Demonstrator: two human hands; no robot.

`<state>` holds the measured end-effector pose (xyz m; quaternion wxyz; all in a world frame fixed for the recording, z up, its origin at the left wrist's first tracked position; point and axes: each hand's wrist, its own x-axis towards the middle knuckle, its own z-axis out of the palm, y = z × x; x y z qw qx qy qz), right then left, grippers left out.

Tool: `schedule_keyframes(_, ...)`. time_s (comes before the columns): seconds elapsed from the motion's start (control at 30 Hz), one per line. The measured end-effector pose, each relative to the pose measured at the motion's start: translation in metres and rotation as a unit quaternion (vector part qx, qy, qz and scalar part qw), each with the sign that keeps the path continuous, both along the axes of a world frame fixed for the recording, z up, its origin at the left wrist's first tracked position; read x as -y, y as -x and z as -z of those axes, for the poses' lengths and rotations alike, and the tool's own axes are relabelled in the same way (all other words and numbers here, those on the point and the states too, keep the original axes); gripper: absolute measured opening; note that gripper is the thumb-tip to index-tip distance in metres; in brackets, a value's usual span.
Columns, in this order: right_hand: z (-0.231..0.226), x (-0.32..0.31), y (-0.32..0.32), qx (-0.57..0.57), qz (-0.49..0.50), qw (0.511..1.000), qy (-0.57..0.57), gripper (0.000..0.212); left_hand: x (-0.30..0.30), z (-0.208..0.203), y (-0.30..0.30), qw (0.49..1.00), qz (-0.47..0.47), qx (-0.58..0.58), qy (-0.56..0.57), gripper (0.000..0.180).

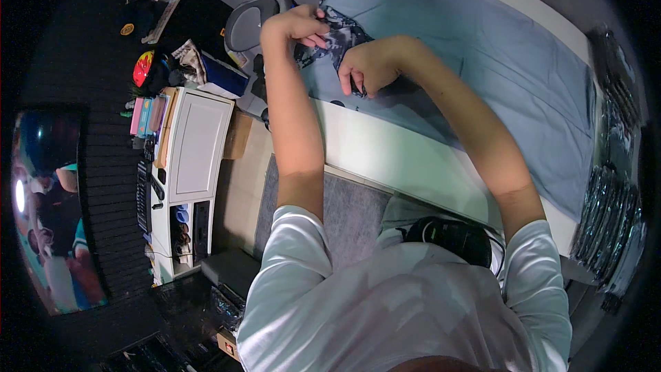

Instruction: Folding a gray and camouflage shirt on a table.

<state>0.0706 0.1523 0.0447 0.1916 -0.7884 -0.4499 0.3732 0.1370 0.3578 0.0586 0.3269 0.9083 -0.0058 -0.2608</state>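
Note:
A large blue-grey cloth [509,76] is spread over a white table [385,148]. A strip of camouflage-patterned cloth [345,33] lies at its left end, and more of the same pattern shows at the far edge. My left hand [297,25] bends over the strip's left side, its fingers closed on the fabric. On the strip's near end, my right hand [375,65] has curled fingers, with a bit of dark patterned cloth showing under them. Whether the strip is sewn to the blue-grey cloth, I cannot tell.
Left of the table stands a grey plastic appliance or seat [251,27]. A white cabinet [200,145] with books and a keyboard is farther left, near a lit screen [55,213]. Stacked plastic-wrapped packets [609,227] line the table's right end.

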Motion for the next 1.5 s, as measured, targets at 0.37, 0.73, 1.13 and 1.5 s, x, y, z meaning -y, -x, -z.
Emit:
schedule_keyframes(0.37,-0.011,0.024,0.006,0.061,0.014,0.997,-0.046,0.041,-0.030,-0.002,0.005,0.997,-0.067,-0.011,-0.034,0.044)
schedule_keyframes(0.73,0.012,0.260,0.098,0.366,0.398,0.829,-0.143,0.024,0.012,0.052,-0.038,0.949,-0.093,0.254,-0.163,0.056)
schedule_keyframes(1.13,0.060,0.390,0.210,0.502,0.570,0.649,0.050,0.029,0.020,0.076,-0.041,0.880,-0.195,0.386,-0.194,0.076)
schedule_keyframes(1.5,0.070,0.408,0.198,0.457,0.600,0.634,0.171,0.042,0.016,0.074,-0.041,0.873,-0.092,0.428,-0.213,0.064)
